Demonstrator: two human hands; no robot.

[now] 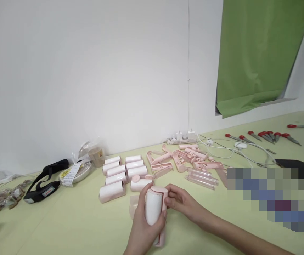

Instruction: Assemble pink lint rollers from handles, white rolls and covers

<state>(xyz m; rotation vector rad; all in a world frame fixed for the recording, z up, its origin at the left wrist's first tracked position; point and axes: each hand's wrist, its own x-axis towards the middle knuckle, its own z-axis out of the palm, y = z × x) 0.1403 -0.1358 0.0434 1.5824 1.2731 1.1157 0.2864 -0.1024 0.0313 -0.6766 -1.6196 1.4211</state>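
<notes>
My left hand (141, 230) is wrapped round a pink lint roller (154, 207) with a white roll, held upright just above the table. My right hand (180, 202) pinches the roller's pink frame at its upper right side. Behind the hands lie several finished pink-and-white rollers (120, 173) in rows. Right of them is a heap of loose pink handles and frames (184, 157) and some clear plastic covers (202, 177). A pale pink cover (134, 207) lies on the table just left of the held roller.
The pale green table (74, 219) meets a white wall. At left are a black strap (45, 180), a plate with packets (74, 171) and small wrapped items (0, 200). A power strip with chargers (182, 139), white cables and red-handled screwdrivers (263, 136) lie at the right. A green curtain (258, 53) hangs above.
</notes>
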